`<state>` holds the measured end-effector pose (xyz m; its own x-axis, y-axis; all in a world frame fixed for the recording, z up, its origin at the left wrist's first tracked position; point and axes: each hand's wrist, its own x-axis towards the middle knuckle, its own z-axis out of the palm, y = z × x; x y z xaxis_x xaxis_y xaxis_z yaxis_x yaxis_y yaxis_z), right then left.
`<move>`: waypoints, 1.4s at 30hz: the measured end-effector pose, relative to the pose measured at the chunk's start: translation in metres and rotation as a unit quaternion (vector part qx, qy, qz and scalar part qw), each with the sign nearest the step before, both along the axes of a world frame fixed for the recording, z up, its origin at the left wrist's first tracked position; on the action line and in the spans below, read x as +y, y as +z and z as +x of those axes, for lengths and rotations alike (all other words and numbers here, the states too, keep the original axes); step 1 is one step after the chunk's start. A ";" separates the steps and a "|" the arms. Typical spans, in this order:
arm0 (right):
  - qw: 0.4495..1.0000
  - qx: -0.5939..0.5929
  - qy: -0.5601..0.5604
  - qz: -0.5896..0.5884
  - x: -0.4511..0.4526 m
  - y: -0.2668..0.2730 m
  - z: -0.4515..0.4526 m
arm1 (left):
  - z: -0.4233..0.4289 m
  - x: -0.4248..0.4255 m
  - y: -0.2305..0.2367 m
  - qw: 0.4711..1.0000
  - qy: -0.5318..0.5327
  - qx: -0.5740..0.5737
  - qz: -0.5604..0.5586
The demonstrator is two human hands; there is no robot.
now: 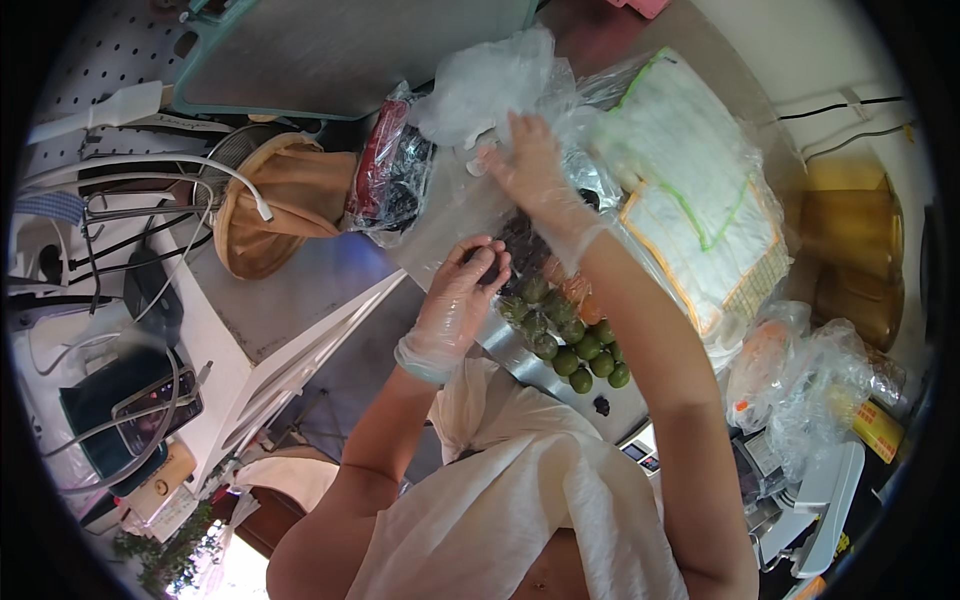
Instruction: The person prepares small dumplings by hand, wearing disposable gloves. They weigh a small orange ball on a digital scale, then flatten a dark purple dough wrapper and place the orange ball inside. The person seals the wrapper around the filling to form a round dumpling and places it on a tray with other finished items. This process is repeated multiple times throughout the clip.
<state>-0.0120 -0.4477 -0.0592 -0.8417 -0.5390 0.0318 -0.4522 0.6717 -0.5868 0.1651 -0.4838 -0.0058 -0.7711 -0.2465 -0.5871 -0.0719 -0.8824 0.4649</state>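
Note:
My left hand (461,292), in a clear plastic glove, has its fingers curled around a dark round ball (487,266). My right hand (532,161), gloved the same way, reaches with spread fingers over a crumpled clear plastic bag (495,82); whether it touches the plastic is unclear. By its fingertips lie small whitish pieces (478,154). Partly hidden below my right forearm are several dark balls (525,244), orange balls (590,309) and green balls (587,346). Clear film covers some of them. What they are made of cannot be told.
A plastic-wrapped red and dark package (386,165) and a tan cloth strainer (277,202) stand to the left. White cloths with green and orange edging (694,150) lie right. A teal-edged board (337,60) is at the back. A dark scrap (601,406) lies near the green balls.

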 end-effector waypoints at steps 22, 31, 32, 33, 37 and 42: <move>0.183 -0.629 -0.053 -0.754 0.177 0.044 -0.072 | -0.188 0.016 -0.078 0.736 -0.280 0.130 -0.602; 0.177 -0.609 -0.040 -0.772 0.123 0.117 -0.058 | -0.179 0.002 -0.091 0.593 -0.303 0.191 -0.721; 0.162 -0.619 0.004 -0.768 0.122 0.116 -0.059 | -0.176 -0.003 -0.096 0.591 -0.277 0.217 -0.726; 0.145 -0.622 0.022 -0.769 0.122 0.115 -0.060 | -0.176 -0.003 -0.088 0.697 -0.275 0.206 -0.629; 0.103 -0.616 0.018 -0.780 0.124 0.115 -0.050 | -0.167 -0.007 -0.018 0.934 -0.314 0.165 -0.041; 0.088 -0.617 0.030 -0.781 0.130 0.096 -0.036 | -0.168 0.018 -0.013 0.921 -0.300 0.129 0.214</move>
